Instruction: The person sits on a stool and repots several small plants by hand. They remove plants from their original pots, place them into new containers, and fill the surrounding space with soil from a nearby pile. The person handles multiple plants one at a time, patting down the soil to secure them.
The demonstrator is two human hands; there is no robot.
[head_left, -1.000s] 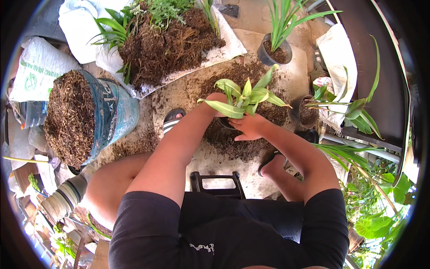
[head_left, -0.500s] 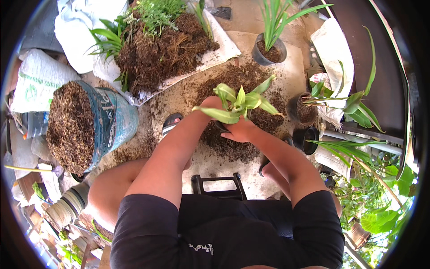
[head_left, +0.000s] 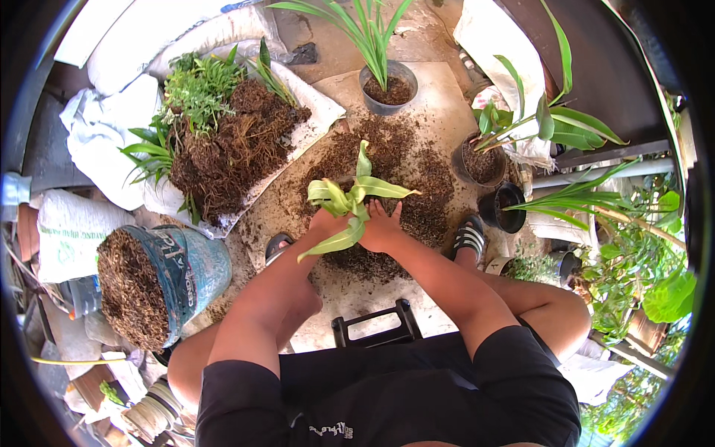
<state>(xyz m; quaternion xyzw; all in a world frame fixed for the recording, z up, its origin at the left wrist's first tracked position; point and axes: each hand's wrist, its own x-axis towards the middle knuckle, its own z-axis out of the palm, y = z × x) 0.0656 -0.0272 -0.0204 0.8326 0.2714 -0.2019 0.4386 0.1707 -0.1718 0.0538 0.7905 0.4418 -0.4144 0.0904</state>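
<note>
This looks like a plant yard. A bucket [head_left: 197, 272] holds brown bits [head_left: 132, 290]. Past the bucket is a root heap [head_left: 227, 160]. Right of the bucket stand plant pots [head_left: 384, 108], and farther right grow leafy bushes [head_left: 670, 298].

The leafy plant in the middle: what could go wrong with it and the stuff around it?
The leafy plant has a long leaf drooping over the left hand's wrist, so it might get bent or torn. The right hand could scatter the loose soil nearby. The blue bucket of brown mix looks near the left knee; a bump might spill some.
</note>
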